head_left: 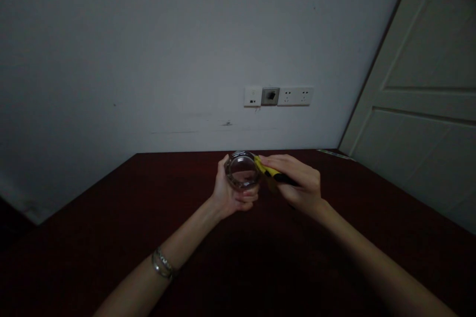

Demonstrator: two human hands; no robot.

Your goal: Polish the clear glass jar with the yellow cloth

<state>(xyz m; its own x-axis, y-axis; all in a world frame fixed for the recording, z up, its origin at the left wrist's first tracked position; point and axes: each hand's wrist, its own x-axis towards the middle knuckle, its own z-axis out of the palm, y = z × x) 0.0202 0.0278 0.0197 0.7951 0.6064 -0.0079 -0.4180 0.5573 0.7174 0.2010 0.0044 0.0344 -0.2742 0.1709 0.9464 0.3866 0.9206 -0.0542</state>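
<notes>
My left hand (232,198) is wrapped around a clear glass ashtray (242,168), thick-walled with a round hollow. It is held up and tilted so that the hollow faces me. My right hand (299,178) grips a yellow-and-black handled tool (272,172), which slants up toward the ashtray. The tool's yellow end meets the ashtray's right rim or lies very close to it; I cannot tell if they touch. Its kind is unclear, as the fingers cover part of it.
Beneath both hands is a dark red table (167,178) against a pale wall (148,59). Sockets (295,96) and a dark switch plate (270,96) sit on the wall. A panelled door (427,109) stands right. A thin flat strip (336,154) lies at the back right edge.
</notes>
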